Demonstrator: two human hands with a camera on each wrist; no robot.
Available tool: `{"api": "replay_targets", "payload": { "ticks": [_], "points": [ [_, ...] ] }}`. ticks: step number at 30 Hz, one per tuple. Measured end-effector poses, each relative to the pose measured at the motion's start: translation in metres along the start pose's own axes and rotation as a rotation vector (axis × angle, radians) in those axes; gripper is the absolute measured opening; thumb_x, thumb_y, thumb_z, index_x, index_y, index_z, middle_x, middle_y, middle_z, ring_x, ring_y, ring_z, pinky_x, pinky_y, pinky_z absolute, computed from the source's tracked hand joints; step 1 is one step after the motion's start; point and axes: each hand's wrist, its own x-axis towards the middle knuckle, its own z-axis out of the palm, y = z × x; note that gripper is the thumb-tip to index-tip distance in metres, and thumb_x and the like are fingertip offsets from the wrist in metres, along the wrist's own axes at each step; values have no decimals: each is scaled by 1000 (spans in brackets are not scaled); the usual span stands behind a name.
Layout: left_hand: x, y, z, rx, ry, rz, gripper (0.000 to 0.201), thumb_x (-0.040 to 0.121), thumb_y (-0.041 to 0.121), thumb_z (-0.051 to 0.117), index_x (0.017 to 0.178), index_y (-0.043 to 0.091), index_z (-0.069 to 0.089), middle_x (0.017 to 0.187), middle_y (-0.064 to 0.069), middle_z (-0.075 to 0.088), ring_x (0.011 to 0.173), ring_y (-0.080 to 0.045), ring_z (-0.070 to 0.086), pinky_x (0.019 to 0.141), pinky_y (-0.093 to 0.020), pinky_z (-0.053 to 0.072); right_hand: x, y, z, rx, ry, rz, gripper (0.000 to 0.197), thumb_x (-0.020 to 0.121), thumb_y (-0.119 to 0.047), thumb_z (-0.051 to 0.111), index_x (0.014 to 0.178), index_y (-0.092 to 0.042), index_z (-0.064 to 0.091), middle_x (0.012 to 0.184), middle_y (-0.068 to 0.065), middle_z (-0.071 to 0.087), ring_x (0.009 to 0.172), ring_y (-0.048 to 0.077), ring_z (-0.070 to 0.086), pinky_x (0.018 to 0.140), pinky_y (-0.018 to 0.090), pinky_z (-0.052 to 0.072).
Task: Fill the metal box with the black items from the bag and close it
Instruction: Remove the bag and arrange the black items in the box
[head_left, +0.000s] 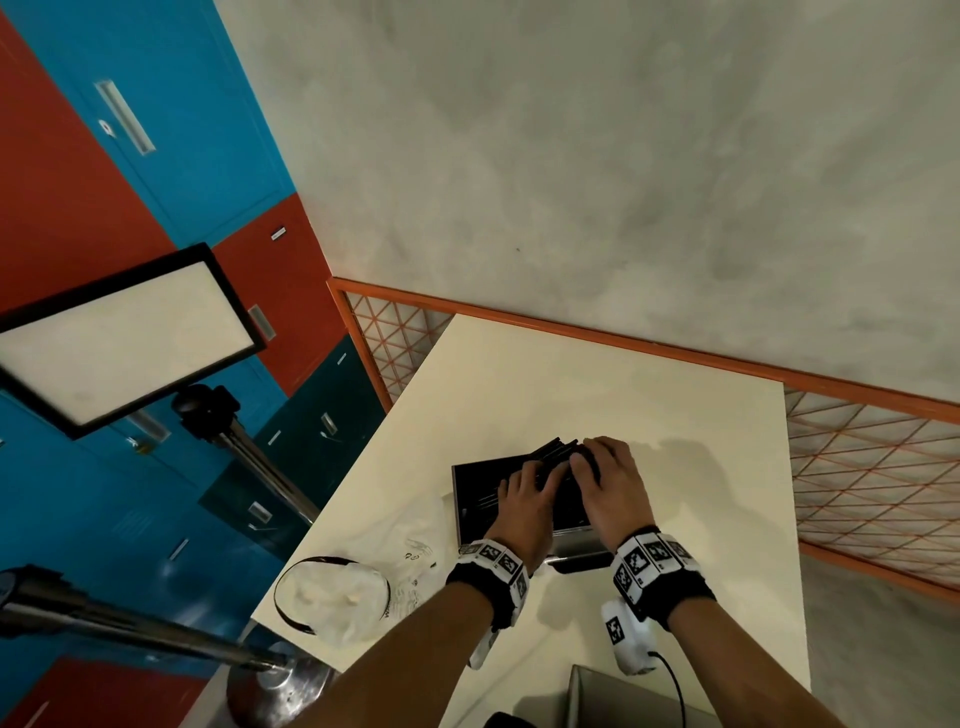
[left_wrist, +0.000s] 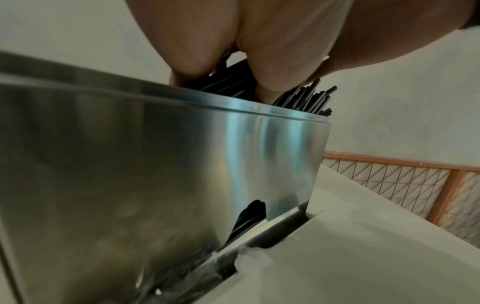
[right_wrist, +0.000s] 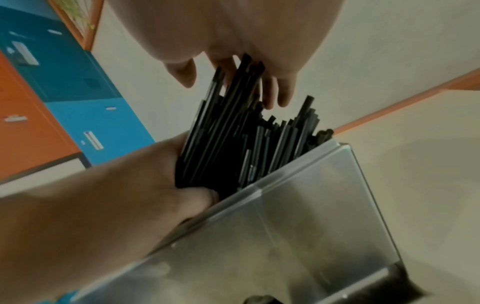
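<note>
Black sticks already fill the metal box, the left hand gripping them, the right hand pressing their tops with straight fingers; closing remains.

The head view is bright and sharp, bent at its edges. A light panel glows on the left. Soft shadows fall on the surface. Both wrist views are dimmer and blurry, and the metal box shines.

Shiny open metal box on the cream table, thin black sticks jutting above its rim.
</note>
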Motion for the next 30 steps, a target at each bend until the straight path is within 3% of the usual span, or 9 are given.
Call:
{"api": "replay_targets", "payload": {
  "ticks": [3, 7, 10, 13, 18, 21, 24, 26, 30],
  "points": [
    [-2, -7, 0, -73, -6, 14, 84, 82, 0, 55, 155, 24, 22, 143, -14, 35, 127, -38, 40, 114, -53, 32, -1, 1, 6, -58, -58, -23, 46, 100, -36, 44, 138, -9, 47, 145, 4, 38, 132, 21, 39, 107, 24, 30],
    [-3, -24, -6, -128, -14, 28, 81, 85, 15, 67, 155, 21, 26, 146, -12, 32, 127, -33, 40, 110, -45, 40, -5, 5, 16, -135, -155, -65, 56, 100, -41, 43, 145, -9, 39, 154, 4, 31, 143, 18, 27, 115, 26, 22],
    [-9, -38, -7, -152, 22, -3, 77, 89, 29, 69, 154, 20, 30, 146, -10, 33, 129, -30, 40, 112, -41, 39, -5, 6, 14, -112, -222, -97, 58, 99, -45, 42, 148, -15, 36, 155, 1, 32, 142, 17, 31, 115, 28, 26],
    [-17, -50, -7, -187, 60, -21, 71, 92, 43, 63, 152, 17, 34, 145, -8, 36, 130, -26, 40, 113, -38, 38, -3, 7, -1, -54, -172, -147, 52, 100, -44, 41, 146, -20, 38, 148, 0, 41, 134, 19, 42, 109, 26, 32],
    [-23, -50, -9, -230, 0, 6, 88, 87, 57, 65, 156, 17, 26, 153, -3, 25, 142, -22, 29, 120, -34, 29, 5, 21, -29, -87, 6, -8, 46, 100, -29, 48, 142, -12, 43, 145, 9, 43, 131, 28, 45, 108, 33, 36],
    [-22, -47, -7, -249, 30, -40, 101, 79, 63, 66, 157, 19, 20, 155, -2, 21, 142, -23, 28, 120, -37, 31, 9, 31, -36, -154, -114, 109, 52, 99, -31, 49, 145, -8, 39, 149, 12, 39, 134, 30, 41, 108, 33, 34],
    [-20, -45, -4, -231, 67, -81, 110, 71, 70, 63, 157, 18, 18, 156, -4, 22, 142, -26, 29, 119, -40, 32, 5, 30, -30, -203, -264, 105, 49, 96, -33, 52, 140, -11, 45, 135, 13, 51, 121, 30, 52, 99, 31, 40],
    [-20, -45, -2, -193, 65, -83, 113, 70, 71, 63, 157, 17, 17, 157, -5, 23, 142, -28, 30, 118, -44, 33, 1, 28, -23, -253, -289, 77, 47, 94, -35, 53, 136, -12, 48, 123, 11, 54, 112, 30, 55, 93, 33, 45],
    [-18, -44, -1, -165, 56, -88, 115, 69, 70, 65, 158, 16, 15, 157, -5, 24, 143, -27, 29, 117, -45, 32, -6, 24, -13, -367, -251, 27, 42, 92, -36, 53, 125, -11, 54, 119, 9, 54, 110, 28, 51, 92, 37, 45]
  ]
}}
